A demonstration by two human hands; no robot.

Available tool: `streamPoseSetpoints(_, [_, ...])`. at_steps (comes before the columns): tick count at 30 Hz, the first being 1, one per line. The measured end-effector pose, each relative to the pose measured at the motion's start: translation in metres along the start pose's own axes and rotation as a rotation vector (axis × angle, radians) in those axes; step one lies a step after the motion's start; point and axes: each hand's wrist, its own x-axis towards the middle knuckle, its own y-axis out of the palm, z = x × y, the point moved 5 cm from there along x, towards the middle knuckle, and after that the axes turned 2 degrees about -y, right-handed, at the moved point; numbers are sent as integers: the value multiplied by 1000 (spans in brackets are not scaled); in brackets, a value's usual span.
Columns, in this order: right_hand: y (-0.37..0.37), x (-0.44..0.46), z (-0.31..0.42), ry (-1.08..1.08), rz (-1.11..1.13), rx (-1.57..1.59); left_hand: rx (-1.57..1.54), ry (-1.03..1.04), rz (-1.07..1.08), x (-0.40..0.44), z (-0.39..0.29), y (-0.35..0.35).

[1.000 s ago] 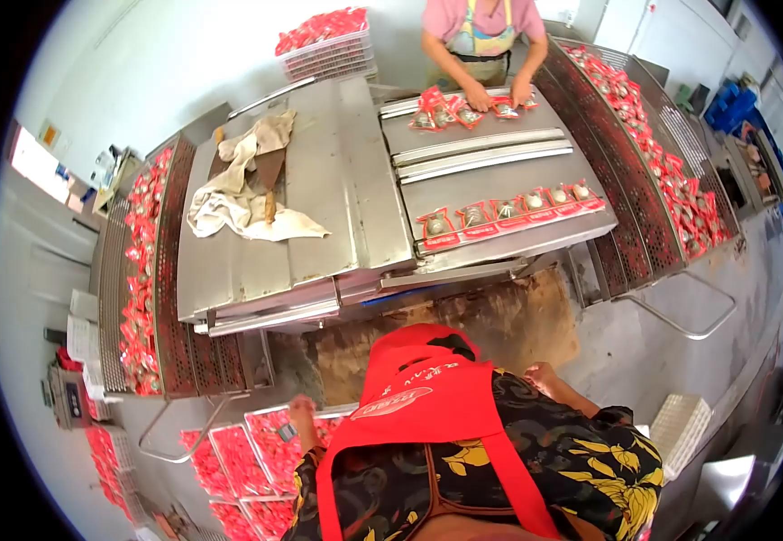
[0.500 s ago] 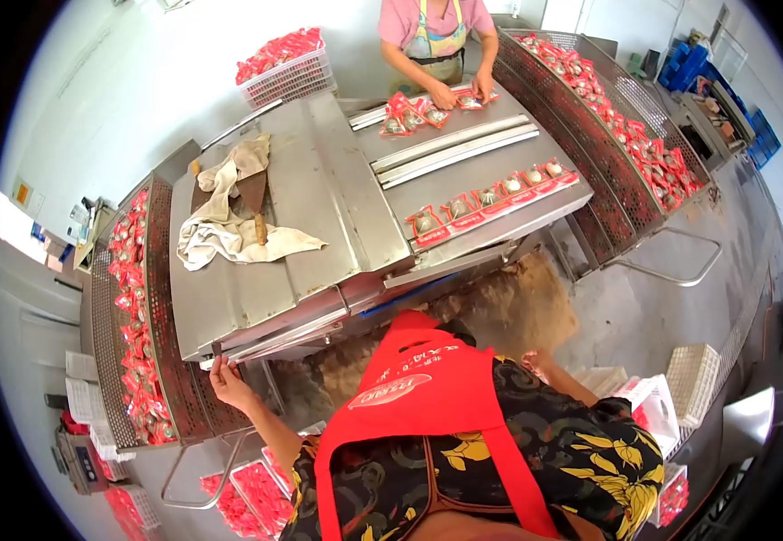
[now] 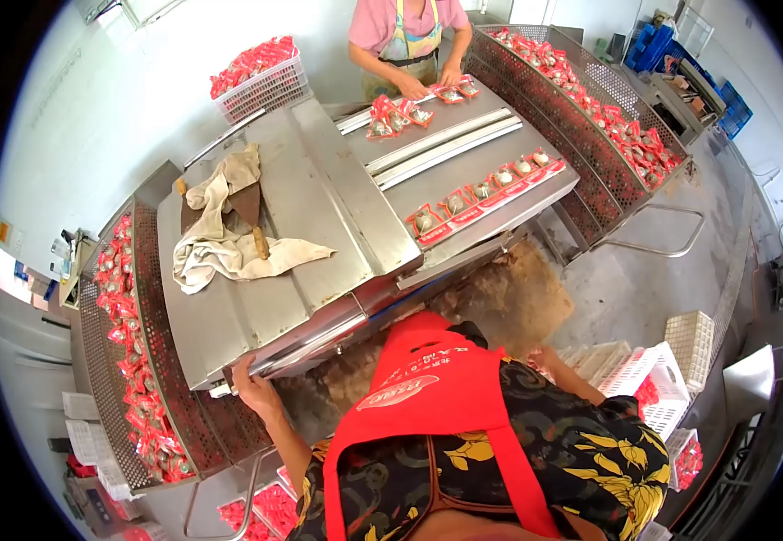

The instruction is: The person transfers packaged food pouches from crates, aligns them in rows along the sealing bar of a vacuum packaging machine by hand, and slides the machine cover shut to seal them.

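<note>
My left hand point(image 3: 251, 388) is at the near left corner of the steel machine's lid point(image 3: 292, 288), its fingers curled against the edge by a metal bar. My right hand point(image 3: 544, 359) hangs over the floor beside my red apron point(image 3: 418, 388), partly turned away; whether its fingers hold anything is unclear. On the machine's right bed point(image 3: 463, 171), a row of red-and-clear packets point(image 3: 481, 191) lies along the near edge. Beige cloths point(image 3: 229, 243) and a dark board with wooden handles rest on the lid.
Across the machine a person in a pink shirt point(image 3: 409, 36) handles packets at the far edge. Perforated metal troughs full of packets flank both sides point(image 3: 152, 334) point(image 3: 572, 135). White crates point(image 3: 265, 90) stand behind and at lower right point(image 3: 671, 388).
The view has turned and shifted, and the machine sits lower at left. My left hand has moved from beside my apron up to the lid's corner. My right hand stays low.
</note>
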Motion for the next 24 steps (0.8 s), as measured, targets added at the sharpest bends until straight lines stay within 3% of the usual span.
streamPoseSetpoints(2, [-4,-6,-10,-97,-146,-4,-32,7,44,-9,12,6])
streamPoseSetpoints(5, [-10,-9,-27,-50,-90,15,148,131,-59,-14,-8,-5])
streamPoseSetpoints(7, [-4,-47,8,-96,-4,-125,194,88,-77,-22,3,-5])
streamPoseSetpoints(9, [-6,-52,21,-46,-128,-186,240,56,-148,-27,13,-6])
streamPoseSetpoints(13, [-21,-5,27,-108,-84,-240,262,46,-151,-31,12,-4])
streamPoseSetpoints(16, [-16,11,64,-238,80,-434,257,15,-123,-32,3,-2])
streamPoseSetpoints(18, [-12,3,91,-231,2,-400,279,0,-139,-35,-1,2])
streamPoseSetpoints(24, [-50,48,103,-314,105,-287,410,-35,-179,-44,11,23])
